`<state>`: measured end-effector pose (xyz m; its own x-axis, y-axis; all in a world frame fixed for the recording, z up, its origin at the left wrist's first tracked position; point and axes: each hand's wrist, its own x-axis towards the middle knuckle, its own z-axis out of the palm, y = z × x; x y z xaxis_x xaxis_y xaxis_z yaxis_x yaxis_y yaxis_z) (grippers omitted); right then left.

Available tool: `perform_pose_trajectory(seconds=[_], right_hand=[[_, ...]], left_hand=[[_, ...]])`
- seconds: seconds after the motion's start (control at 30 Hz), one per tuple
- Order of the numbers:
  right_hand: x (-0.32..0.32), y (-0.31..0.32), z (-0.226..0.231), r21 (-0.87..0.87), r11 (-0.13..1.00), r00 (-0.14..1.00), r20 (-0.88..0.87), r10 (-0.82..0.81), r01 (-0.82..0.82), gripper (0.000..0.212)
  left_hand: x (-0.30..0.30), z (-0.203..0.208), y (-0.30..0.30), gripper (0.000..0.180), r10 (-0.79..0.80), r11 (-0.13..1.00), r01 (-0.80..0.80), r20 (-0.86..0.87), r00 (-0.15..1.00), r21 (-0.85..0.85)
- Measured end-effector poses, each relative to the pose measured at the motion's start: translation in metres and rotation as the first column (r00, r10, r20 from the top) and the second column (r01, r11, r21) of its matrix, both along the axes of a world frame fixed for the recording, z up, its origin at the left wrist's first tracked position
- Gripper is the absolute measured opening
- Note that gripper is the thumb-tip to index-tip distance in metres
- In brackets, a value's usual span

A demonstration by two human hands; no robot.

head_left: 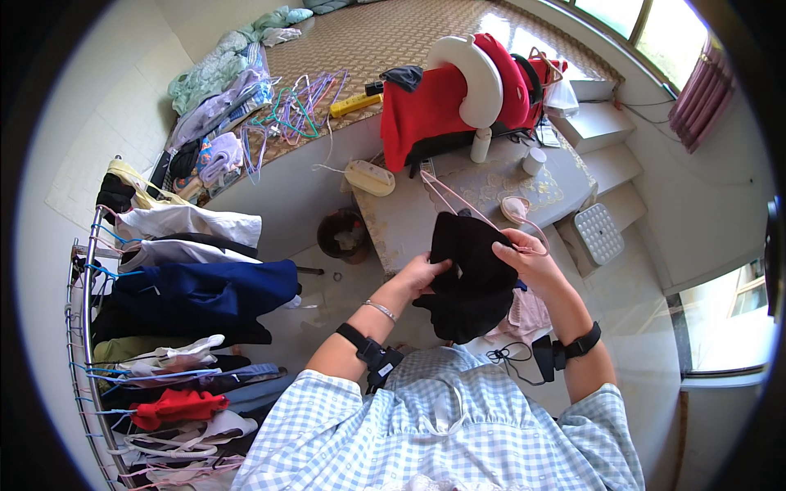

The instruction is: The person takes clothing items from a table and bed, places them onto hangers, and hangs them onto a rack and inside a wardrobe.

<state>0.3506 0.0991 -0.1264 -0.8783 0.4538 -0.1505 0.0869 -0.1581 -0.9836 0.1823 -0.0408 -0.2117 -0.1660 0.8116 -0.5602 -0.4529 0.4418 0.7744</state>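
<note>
A piece of black clothing (468, 274) hangs bunched in front of my body; its exact kind cannot be told. My left hand (422, 272) pinches its left edge, thumb on top. On the other side, my right hand (526, 255) grips the upper right edge of the cloth. A thin pink clothes hanger (460, 198) is in that same right hand, its one end looping past my fingers and its other end reaching toward the table. Part of the hanger is hidden behind the cloth.
A clothes rack (92, 327) full of hung garments stands at the left. Ahead is a table (385, 225) with a power strip (370, 177), a white bottle (481, 146) and a red cloth (422, 114). Loose hangers (299, 110) lie on the raised platform. A bin (344, 236) stands beside the table.
</note>
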Motion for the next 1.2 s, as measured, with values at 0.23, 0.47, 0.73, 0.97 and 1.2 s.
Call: perform_pose_trajectory(seconds=[0.23,0.47,0.73,0.97,1.2], right_hand=[[0.031,0.013,-0.015,-0.246,0.950,0.980,-0.009,-0.201,0.193,0.018],[0.053,0.017,-0.044,0.115,0.948,0.930,0.191,-0.315,0.297,0.023],[0.064,0.017,0.007,0.091,0.971,0.969,0.090,-0.230,0.222,0.026],[0.025,0.005,-0.035,-0.038,0.985,0.959,0.238,-0.153,0.166,0.023],[-0.007,-0.005,-0.015,-0.091,0.812,0.791,-0.183,-0.583,0.577,0.019]], left_hand=[[-0.030,0.013,0.002,0.025,0.207,0.887,-0.394,0.552,0.808,0.243],[-0.036,0.083,0.009,0.040,0.088,0.894,-0.170,0.208,0.974,0.415],[-0.060,0.071,0.009,0.033,0.073,0.986,-0.049,-0.153,0.986,0.159],[-0.028,0.099,0.021,0.037,-0.170,0.934,0.207,-0.146,0.974,0.291],[0.034,0.043,0.034,0.066,0.201,0.910,0.130,-0.693,0.692,0.394]])
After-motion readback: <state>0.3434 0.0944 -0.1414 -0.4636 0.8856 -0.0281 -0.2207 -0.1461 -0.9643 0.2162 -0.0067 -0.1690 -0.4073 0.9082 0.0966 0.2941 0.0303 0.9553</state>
